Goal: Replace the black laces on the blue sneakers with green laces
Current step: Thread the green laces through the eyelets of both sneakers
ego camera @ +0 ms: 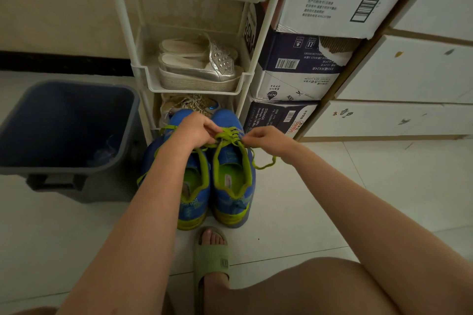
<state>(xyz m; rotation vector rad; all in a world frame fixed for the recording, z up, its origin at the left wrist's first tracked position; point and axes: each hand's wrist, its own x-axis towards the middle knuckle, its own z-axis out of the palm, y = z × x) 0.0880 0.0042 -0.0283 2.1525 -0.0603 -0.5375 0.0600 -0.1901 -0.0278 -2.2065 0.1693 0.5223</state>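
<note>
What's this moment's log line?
left hand: pinches green lace | right hand: pinches green lace | blue sneakers: side by side on floor

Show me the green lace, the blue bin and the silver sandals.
green lace (228, 133), head view, on its crossed rows.
blue bin (64, 120), head view, on the inner wall.
silver sandals (220, 59), head view, on the studded strap.

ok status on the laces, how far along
Left grip and right grip both pinching the green lace on the right sneaker. Left sneaker shows green too. Nothing blocking; bin sits aside.
</note>
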